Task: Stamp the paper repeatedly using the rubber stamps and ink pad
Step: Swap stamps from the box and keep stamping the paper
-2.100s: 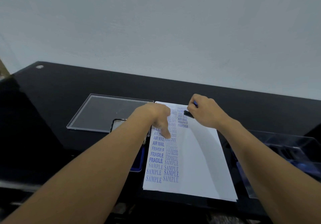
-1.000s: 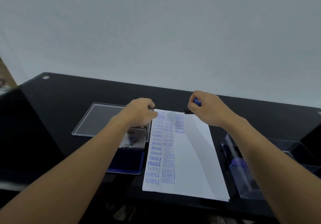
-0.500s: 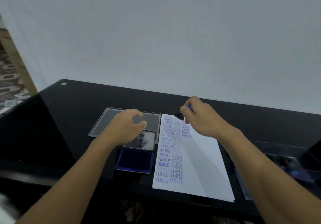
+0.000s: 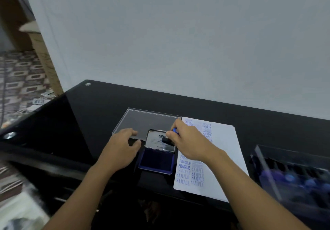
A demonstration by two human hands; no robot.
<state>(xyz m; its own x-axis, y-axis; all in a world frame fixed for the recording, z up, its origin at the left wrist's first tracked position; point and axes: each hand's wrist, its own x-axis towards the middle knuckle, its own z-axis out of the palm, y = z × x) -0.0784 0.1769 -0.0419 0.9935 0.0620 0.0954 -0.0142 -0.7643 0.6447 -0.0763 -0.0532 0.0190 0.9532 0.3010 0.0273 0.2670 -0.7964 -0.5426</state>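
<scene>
Nearest the camera two bare forearms reach forward over the black glossy worktop (image 4: 100, 108); between them lies the sheet of paper (image 4: 224, 158), its near left part covered with blue stamped words, SAMPLE in rows at the bottom and FRAGILE above; more prints, SAMPLE and AIR MAIL, run up toward its far edge. Just left of the paper, touching or almost touching its edge, sits the ink pad (image 4: 157, 161), open, its blue inked bed nearest and its lid (image 4: 157, 140) raised behind, label facing up. The left hand (image 4: 121, 147) rests palm down on the worktop just left of the ink pad; its fingers are loosely spread and grip nothing. The right hand (image 4: 187, 142) reaches across the paper's left edge over the ink pad's lid; its fingers are pinched on a rubber stamp (image 4: 170, 137) with a blue knob and a dark base, held above the lid. To the right of the paper, blurred, stands a clear case (image 4: 273, 165) holding dark and blue shapes. Farther back, behind the ink pad, a clear flat tray (image 4: 142, 119) lies on the worktop; beyond it rises a plain pale wall (image 4: 178, 42).
</scene>
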